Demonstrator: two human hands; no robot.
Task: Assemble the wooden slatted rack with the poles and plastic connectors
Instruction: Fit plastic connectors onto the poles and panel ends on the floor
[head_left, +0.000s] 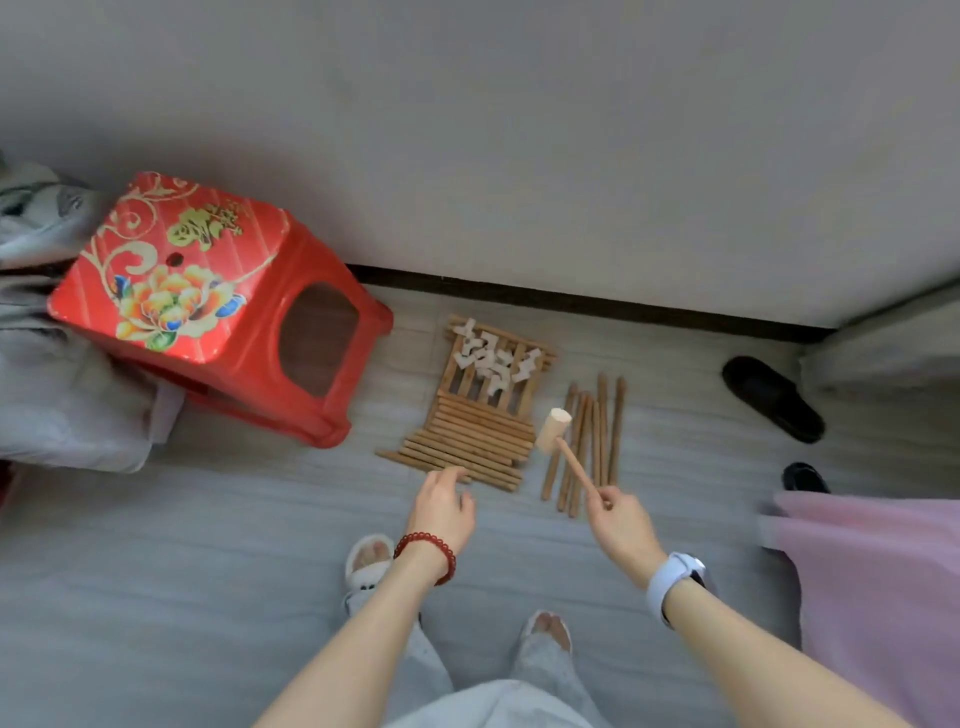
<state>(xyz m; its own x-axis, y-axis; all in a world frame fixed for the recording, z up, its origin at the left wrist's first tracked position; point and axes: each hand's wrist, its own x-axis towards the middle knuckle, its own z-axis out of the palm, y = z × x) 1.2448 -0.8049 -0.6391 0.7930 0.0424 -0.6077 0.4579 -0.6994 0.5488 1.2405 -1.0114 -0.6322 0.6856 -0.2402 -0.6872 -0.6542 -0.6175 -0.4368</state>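
Observation:
A wooden slatted panel (514, 387) lies on the floor by the wall, with several white plastic connectors (493, 358) heaped on its far end. A row of short wooden poles (467, 447) lies across its near end. Several longer poles (597, 441) lie side by side to the right. My right hand (621, 525) pinches the handle of a small wooden mallet (553, 428), whose head hangs over the long poles. My left hand (441, 504) hovers with relaxed fingers just at the near edge of the short poles, holding nothing.
A red plastic stool (208, 306) with a flower print stands at the left, next to grey cloth (47, 312). Black slippers (771, 397) lie at the right by the wall, and pink fabric (872, 587) hangs at the right edge. My slippered feet (369, 561) stand below.

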